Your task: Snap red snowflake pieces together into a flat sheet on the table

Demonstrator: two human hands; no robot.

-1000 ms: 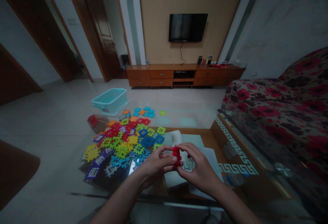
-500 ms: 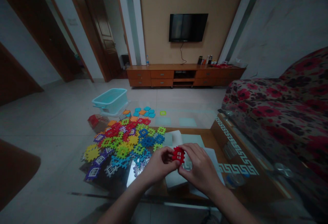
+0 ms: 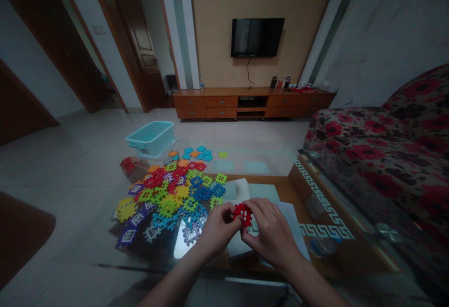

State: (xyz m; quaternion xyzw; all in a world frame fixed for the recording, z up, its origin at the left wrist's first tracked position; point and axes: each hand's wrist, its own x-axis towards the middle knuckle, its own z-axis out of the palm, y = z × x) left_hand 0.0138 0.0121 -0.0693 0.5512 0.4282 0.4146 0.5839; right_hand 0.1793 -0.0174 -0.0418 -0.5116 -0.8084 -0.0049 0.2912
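Between my two hands, above the glass table, is a red interlocking plastic tile point(image 3: 244, 214) with a window-like cutout and notched edges. My left hand point(image 3: 222, 225) pinches its left side with thumb and fingers. On the other side, my right hand point(image 3: 268, 225) grips the right edge, fingers curled over the top and thumb below. Whether more than one red piece is held I cannot tell, since fingers cover part of it. To the left lies a spread pile of similar tiles point(image 3: 168, 201) in yellow, green, blue, purple, red and white.
A light-blue plastic tub point(image 3: 150, 141) stands beyond the pile, with a red bag or box point(image 3: 133, 167) nearby. Farther back on the glass lie blue and orange tiles point(image 3: 198, 153) and a single green tile point(image 3: 223, 155). White papers point(image 3: 291, 222) show under the hands. A flowered sofa point(image 3: 379, 148) stands right.
Both hands have shifted slightly, and the red tile has moved a little left and down and turned. My left thumb now presses across its lower left side.
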